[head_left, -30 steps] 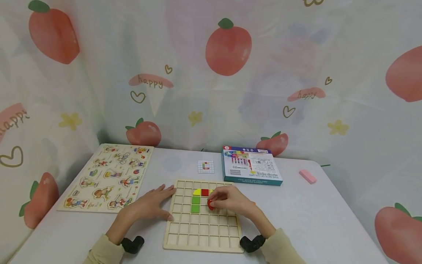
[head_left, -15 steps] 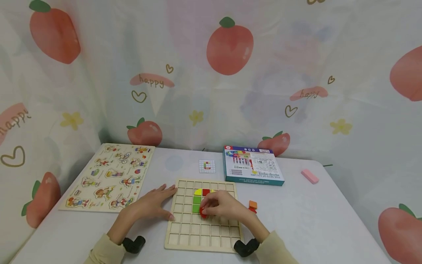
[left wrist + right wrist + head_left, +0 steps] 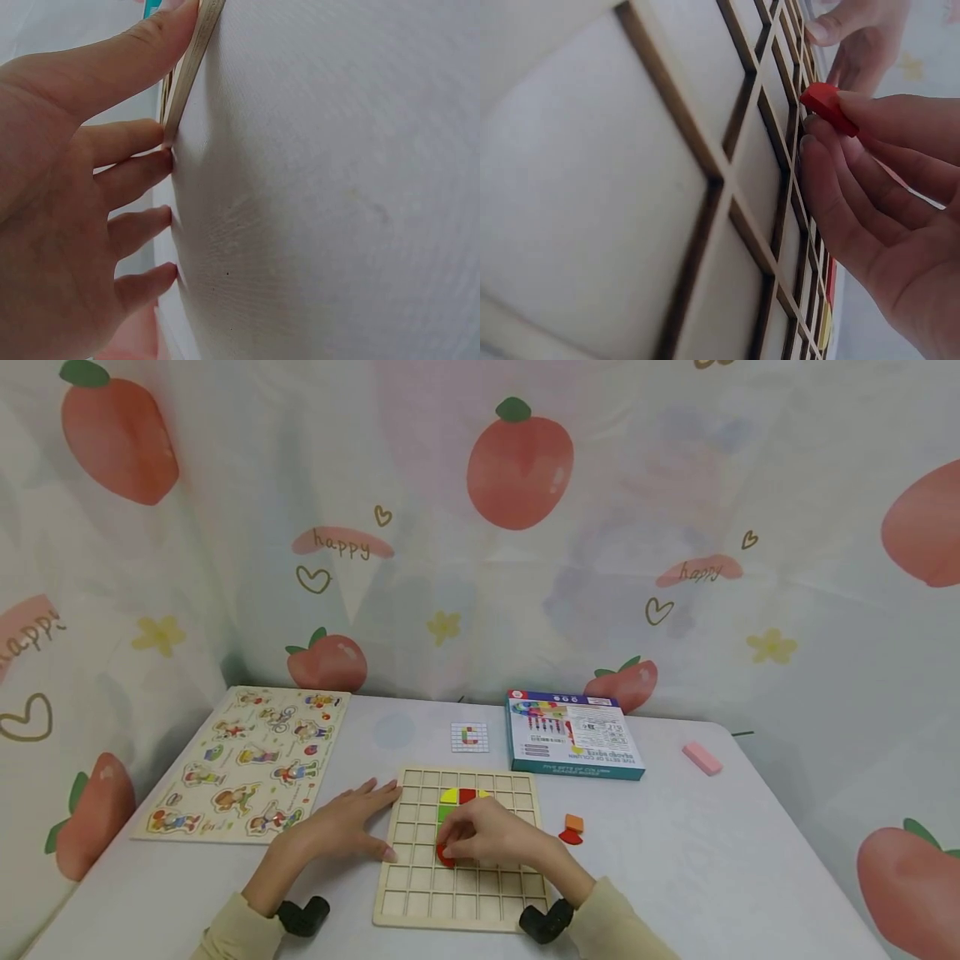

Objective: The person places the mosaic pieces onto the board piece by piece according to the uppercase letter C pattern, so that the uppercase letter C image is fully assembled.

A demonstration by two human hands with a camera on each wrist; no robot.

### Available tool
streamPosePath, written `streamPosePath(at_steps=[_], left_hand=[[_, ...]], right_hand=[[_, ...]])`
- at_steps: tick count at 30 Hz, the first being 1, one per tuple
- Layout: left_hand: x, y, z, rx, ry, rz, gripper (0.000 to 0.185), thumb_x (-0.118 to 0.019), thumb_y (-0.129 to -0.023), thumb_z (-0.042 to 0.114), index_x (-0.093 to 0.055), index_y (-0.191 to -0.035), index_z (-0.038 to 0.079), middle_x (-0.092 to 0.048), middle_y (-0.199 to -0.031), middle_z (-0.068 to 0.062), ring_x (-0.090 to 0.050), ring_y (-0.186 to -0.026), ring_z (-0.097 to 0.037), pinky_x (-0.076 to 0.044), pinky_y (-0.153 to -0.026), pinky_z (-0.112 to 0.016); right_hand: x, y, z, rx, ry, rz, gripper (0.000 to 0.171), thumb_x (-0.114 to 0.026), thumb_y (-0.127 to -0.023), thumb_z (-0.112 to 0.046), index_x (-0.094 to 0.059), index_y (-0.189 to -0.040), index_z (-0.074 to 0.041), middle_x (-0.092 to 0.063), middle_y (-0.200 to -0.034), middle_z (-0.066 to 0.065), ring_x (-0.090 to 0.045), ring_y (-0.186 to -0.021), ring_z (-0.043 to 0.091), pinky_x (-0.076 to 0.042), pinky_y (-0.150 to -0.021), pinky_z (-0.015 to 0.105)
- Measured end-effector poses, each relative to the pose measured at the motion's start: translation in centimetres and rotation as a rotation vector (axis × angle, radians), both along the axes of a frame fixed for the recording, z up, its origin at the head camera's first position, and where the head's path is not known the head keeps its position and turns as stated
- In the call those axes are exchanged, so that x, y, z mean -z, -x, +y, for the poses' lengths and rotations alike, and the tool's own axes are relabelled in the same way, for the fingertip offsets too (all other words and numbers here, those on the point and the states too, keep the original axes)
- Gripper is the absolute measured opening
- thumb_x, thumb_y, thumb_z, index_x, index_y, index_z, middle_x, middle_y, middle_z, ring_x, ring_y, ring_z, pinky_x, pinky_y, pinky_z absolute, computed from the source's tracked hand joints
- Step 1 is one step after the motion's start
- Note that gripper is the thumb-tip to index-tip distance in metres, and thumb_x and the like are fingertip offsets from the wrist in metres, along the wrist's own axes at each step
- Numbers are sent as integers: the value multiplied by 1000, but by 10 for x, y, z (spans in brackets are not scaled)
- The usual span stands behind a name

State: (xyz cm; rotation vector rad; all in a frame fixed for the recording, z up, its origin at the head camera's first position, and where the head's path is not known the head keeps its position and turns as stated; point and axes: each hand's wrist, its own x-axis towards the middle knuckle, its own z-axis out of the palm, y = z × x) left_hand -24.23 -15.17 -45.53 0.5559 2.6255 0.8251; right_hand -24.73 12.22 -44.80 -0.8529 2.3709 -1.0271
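A wooden grid board (image 3: 427, 906) lies flat on the table. My right hand (image 3: 495, 835) is over it, pinching a red block (image 3: 445, 857) between thumb and fingertips at the column below the green tile (image 3: 446, 812). In the right wrist view the red block (image 3: 827, 106) shows a curved side close over the grid. A yellow rounded piece (image 3: 449, 796) and a red square tile (image 3: 467, 796) sit in the row above, and the right hand partly hides another yellow piece. My left hand (image 3: 337, 827) rests at the board's left edge, fingers extended, with thumb and fingertips touching the rim (image 3: 184, 97).
An orange square block (image 3: 574, 822) and a red curved block (image 3: 571, 837) lie right of the board. Behind are a small pattern card (image 3: 470, 737) and a boxed set (image 3: 576, 739). A picture puzzle board (image 3: 247, 768) lies left, a pink block (image 3: 702, 758) right.
My right hand has moved left and toward me across the grid with the red block, down to the spot below the green tiles. The orange and red blocks at right are now uncovered. The left hand stays.
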Motion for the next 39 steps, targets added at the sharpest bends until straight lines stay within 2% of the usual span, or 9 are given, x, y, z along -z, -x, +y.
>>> streamPosePath(at_steps=[6,14,19,26,33,39], left_hand=[[-3,-1,1,-8,-4,4,95,-89,-77,38,-45,-155,8,-38,-166,-9,-21,-157,-42,-17,-125,-66],[-3,-2,1,-6,-4,4,94,-89,-77,38,-45,-155,7,-38,-166,-10,-20,-157,-42,-17,-125,-65],[-2,-2,1,1,-7,9,94,-89,-78,37,-45,-155,6,-37,-166,-11,-20,-157,-43,-16,-126,-65],[-3,-2,1,-3,-4,12,95,-89,-78,38,-45,-156,7,-37,-166,-10,-20,-157,-42,-17,-125,-66],[-1,-1,1,-3,-5,12,95,-89,-77,39,-45,-155,7,-38,-166,-10,-20,-157,-42,-17,-125,-66],[0,0,1,-5,-5,8,95,-89,-77,38,-45,-155,7,-38,-166,-10,-20,-157,-42,-16,-126,-64]], right_hand=[[-2,-3,-4,8,-30,25,7,-74,-94,-9,-78,-98,-12,-70,-83,-7,-59,-73,5,-53,-70,18],[-2,-5,-8,-19,-91,137,10,-74,-93,-6,-78,-100,-12,-71,-90,-8,-57,-79,2,-53,-74,16],[-2,-5,-10,-39,-93,136,10,-77,-91,-7,-78,-101,-10,-70,-89,-7,-57,-76,1,-54,-73,15],[-4,-5,-13,-73,-148,178,11,-79,-90,-9,-77,-100,-12,-65,-88,-7,-57,-79,5,-51,-72,14],[-6,-6,-11,-69,-150,171,13,-79,-89,-9,-76,-102,-12,-66,-89,-5,-57,-80,6,-51,-73,14],[-4,-4,-4,-53,-96,96,16,-77,-90,-11,-76,-106,-12,-70,-92,-6,-60,-81,2,-54,-77,15]])
